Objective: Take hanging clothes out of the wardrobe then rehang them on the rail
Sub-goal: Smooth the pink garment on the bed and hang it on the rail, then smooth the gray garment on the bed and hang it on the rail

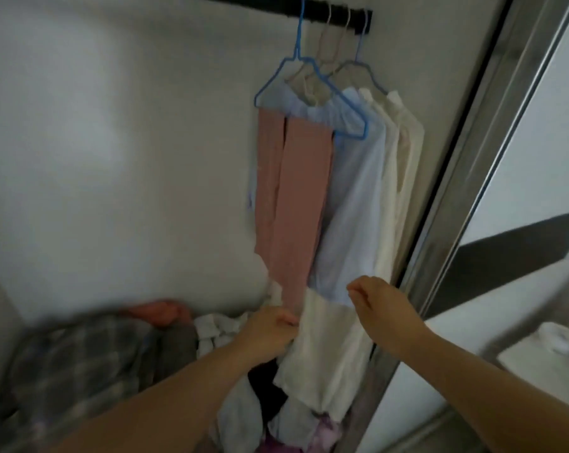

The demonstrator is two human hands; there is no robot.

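A black rail (335,8) runs along the top of the wardrobe. Several hangers cluster at its right end, the front one a blue hanger (312,80). Draped over that one is a pink garment (293,191); a pale blue shirt (351,204) and cream clothes (404,152) hang behind it. My left hand (270,331) pinches the left edge of a white cloth (322,354) that hangs low in front. My right hand (374,305) is beside the cloth's upper right corner, fingers curled; the blur hides whether it holds the cloth.
A heap of loose clothes covers the wardrobe floor: a grey checked garment (80,361) on the left, a red one (162,310) behind it, white and dark pieces (266,400) under my hands. A mirrored sliding door (472,178) stands along the right.
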